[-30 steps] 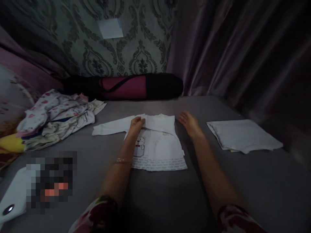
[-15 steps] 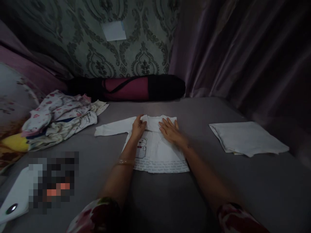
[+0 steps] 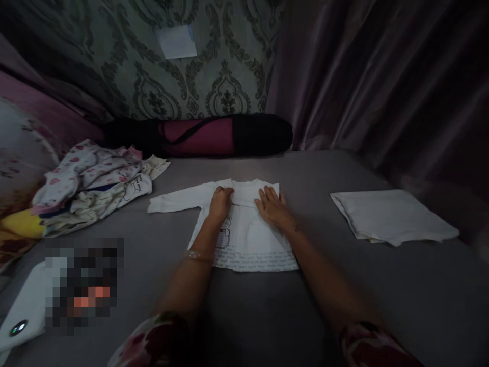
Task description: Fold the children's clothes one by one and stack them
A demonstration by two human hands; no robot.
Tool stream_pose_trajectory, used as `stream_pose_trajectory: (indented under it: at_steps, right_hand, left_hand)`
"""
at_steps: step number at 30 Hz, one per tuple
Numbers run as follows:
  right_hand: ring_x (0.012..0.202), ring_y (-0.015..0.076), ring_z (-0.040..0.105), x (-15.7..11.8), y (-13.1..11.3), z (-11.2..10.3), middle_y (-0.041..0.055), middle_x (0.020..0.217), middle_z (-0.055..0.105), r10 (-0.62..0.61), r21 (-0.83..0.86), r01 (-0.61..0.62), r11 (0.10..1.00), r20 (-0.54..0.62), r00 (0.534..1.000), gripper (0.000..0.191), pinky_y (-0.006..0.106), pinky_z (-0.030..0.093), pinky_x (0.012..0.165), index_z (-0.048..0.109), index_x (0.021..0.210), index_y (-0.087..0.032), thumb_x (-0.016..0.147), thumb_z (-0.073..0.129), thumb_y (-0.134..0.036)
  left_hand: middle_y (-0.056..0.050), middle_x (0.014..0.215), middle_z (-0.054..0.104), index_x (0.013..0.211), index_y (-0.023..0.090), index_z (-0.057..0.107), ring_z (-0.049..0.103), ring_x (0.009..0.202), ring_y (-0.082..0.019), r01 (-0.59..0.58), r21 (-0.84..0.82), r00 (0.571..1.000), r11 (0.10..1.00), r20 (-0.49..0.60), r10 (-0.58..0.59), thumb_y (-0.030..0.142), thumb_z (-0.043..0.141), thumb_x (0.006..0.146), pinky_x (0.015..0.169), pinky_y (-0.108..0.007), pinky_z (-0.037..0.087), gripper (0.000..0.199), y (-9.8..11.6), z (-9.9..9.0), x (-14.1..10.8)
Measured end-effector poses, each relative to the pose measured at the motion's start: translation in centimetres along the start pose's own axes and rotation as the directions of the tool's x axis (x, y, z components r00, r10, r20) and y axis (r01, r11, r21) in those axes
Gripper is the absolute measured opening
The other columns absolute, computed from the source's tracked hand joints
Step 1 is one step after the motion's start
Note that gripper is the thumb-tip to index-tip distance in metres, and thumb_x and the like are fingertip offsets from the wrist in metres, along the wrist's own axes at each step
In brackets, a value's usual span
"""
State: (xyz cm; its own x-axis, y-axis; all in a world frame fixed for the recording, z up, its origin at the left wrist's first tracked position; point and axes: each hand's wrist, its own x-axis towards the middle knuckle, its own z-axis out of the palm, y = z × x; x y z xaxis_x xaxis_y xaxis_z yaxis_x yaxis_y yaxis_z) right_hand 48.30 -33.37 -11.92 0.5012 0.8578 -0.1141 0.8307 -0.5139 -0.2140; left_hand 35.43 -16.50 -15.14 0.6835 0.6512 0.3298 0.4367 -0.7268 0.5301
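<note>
— Grey sheet (image 3: pixel 382 285) lies under our white shirt (image 3: pixel 263 244); how do we hold it?
— Our left grip (image 3: pixel 221 202) looks pinched on the folded sleeve (image 3: pixel 246 193); our right grip (image 3: pixel 274 208) lies wide and flat upon it. We should press evenly and avoid wrinkles.
</note>
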Motion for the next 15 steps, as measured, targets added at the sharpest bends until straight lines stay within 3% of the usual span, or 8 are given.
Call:
stream_pose_trajectory:
  at_steps: [7,15]
  right_hand:
    - [0.147,0.0259,0.011,0.3,1.7,0.4,0.0156,0.160,0.016,0.132,0.011,-0.132,0.991,-0.072,0.989,0.069,0.046,0.007,0.118,0.020,0.152,-0.001,0.098,0.014,-0.043]
    - [0.146,0.0271,0.016,0.3,2.3,0.2,0.0167,0.159,0.018,0.162,-0.008,-0.163,0.987,-0.065,0.985,0.067,0.046,0.012,0.118,0.017,0.152,0.000,0.096,0.019,-0.036]
  left_hand:
    - [-0.010,0.095,0.054,0.115,0.017,0.069,0.056,0.093,-0.021,0.016,0.065,0.999,0.998,0.041,-0.019,0.008,0.045,0.083,0.090,-0.032,0.045,0.041,0.3,-0.4,-0.3]
    - [-0.009,0.093,0.054,0.114,0.017,0.069,0.055,0.091,-0.021,0.036,-0.020,0.999,0.999,0.021,-0.036,0.010,0.044,0.085,0.092,-0.034,0.044,0.038,0.5,-0.6,-0.4]
